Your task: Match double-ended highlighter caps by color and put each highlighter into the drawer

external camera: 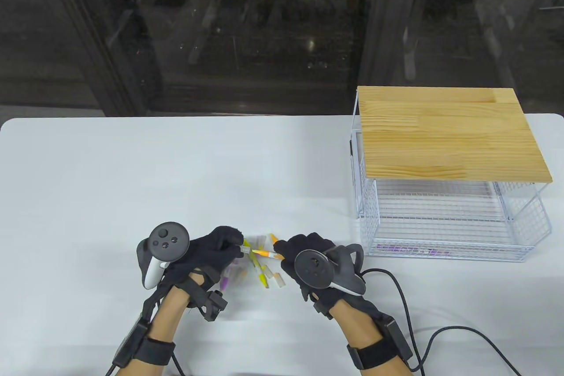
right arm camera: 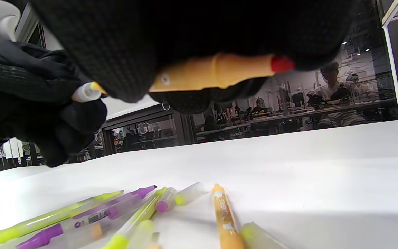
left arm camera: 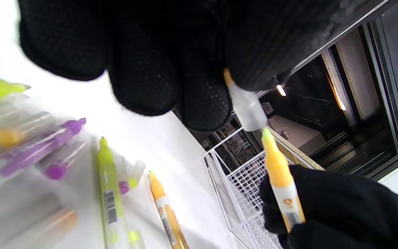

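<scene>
My right hand [external camera: 282, 253] grips an orange highlighter [external camera: 263, 253] [left arm camera: 282, 183] [right arm camera: 216, 71], its bare tip pointing left. My left hand [external camera: 235, 247] pinches a clear cap [left arm camera: 245, 103] [right arm camera: 85, 92] with an orange end, held just off that tip. Both hands hover above a pile of loose highlighters [external camera: 260, 270] on the white table [external camera: 176, 173]: yellow-green [left arm camera: 108, 193], purple [left arm camera: 36, 152] and another orange one [right arm camera: 225, 216], with loose caps among them. The white wire drawer [external camera: 445, 221] under a wooden top [external camera: 449, 133] stands open at the right, with purple highlighters [external camera: 398, 249] inside.
A black cable [external camera: 414, 305] runs from my right wrist across the table's near right corner. Dark glass panels stand behind the table's far edge. The wire frame of the drawer unit rises at the right.
</scene>
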The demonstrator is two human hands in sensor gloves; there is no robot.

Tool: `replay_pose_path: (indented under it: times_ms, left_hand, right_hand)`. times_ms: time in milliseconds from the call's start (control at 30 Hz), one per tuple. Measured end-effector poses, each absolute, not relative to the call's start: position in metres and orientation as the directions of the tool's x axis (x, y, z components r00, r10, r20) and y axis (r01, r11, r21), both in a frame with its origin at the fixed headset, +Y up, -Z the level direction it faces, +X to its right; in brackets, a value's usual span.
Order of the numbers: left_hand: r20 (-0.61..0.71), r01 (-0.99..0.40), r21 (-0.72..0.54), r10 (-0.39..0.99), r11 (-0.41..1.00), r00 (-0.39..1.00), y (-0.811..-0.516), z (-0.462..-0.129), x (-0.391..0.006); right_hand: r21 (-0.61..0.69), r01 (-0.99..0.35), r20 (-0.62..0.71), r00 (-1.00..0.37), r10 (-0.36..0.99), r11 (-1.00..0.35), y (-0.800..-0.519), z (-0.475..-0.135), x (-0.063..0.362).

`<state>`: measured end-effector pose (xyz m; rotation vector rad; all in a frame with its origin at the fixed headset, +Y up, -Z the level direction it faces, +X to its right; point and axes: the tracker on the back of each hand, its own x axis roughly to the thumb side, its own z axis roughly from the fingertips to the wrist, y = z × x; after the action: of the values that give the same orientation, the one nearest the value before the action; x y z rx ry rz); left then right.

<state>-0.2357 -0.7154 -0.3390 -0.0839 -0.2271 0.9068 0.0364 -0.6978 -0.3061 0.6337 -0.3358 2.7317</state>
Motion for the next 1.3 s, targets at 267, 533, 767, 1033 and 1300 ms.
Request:
replay_pose_path:
  times_ms: [267,533,767,1033,1300]
  left_hand:
    - [0.175,-0.761,-0.193,0.785,0.619,0.594,-0.716,-0.338,-0.229]
    - [0.185,-0.751,-0.207,0.778,0.628,0.600,-0.717,-0.337,-0.225]
    - [0.199,-0.727,-0.204,0.755,0.655,0.625,-0.716,-0.336,-0.222]
    - [0.273,-0.611,-0.142,0.624,0.779,0.732,-0.711,-0.329,-0.209]
    - [0.363,-0.469,-0.084,0.465,0.879,0.808,-0.705,-0.320,-0.195]
  right_hand:
    - [-0.154,-0.348,0.471,-0.848,0.241,-0.925,-0.698,-0.305,0.033]
    - [-0.169,-0.349,0.477,-0.847,0.233,-0.922,-0.697,-0.304,0.032]
    - [-0.206,-0.344,0.489,-0.847,0.209,-0.916,-0.696,-0.302,0.030]
    - [-0.226,-0.331,0.496,-0.848,0.184,-0.916,-0.696,-0.300,0.029]
    - [-0.203,-0.305,0.504,-0.847,0.167,-0.931,-0.700,-0.300,0.026]
